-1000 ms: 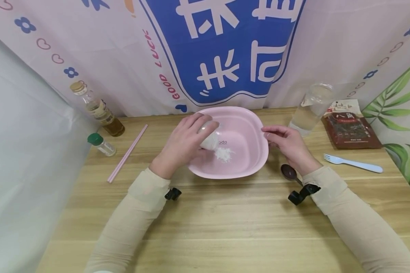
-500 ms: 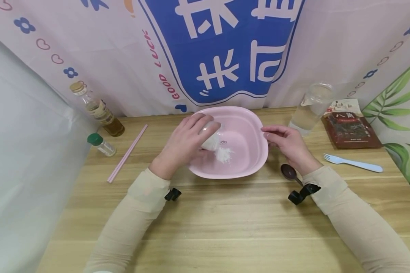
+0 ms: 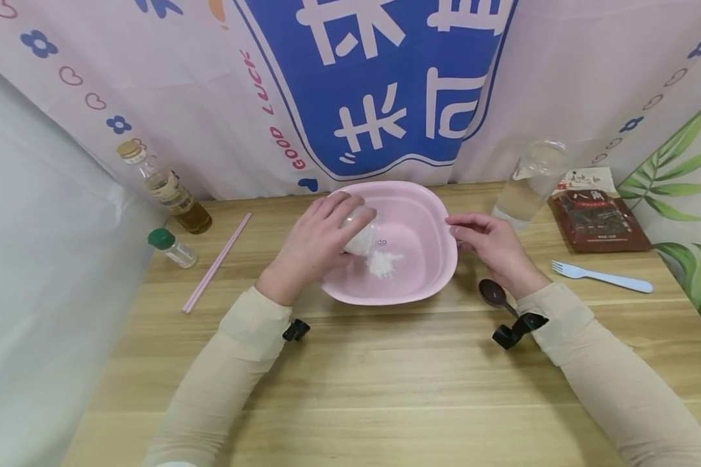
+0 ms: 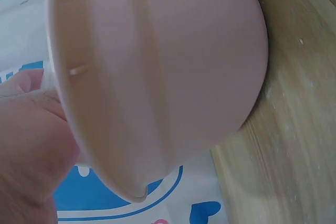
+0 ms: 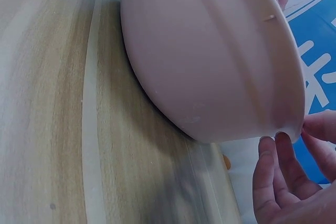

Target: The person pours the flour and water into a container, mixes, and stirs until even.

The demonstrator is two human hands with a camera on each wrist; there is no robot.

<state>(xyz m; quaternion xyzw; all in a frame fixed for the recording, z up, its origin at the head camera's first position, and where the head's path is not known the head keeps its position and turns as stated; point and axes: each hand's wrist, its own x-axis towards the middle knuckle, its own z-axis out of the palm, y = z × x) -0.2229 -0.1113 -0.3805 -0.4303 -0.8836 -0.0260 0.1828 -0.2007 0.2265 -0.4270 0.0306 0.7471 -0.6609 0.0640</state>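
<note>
More white powder (image 3: 383,263) in basin (image 3: 426,214)

Your head view is bright and evenly lit, with only soft shadows on the table (image 3: 385,363) and wide-angle bending at the edges. Both wrist views are soft: the pink basin (image 4: 157,77) fills them, blurred at close range.

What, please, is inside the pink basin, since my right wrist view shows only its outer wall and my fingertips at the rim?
Observer: A small heap of white powder lies on the floor of the pink basin.
Operator: Where does it come from?
Observer: The left hand grips a clear cup, tipped over the basin.
Operator: Is anything lying near my right hand?
Observer: A dark spoon lies on the table beside that wrist, apart from the basin.
</note>
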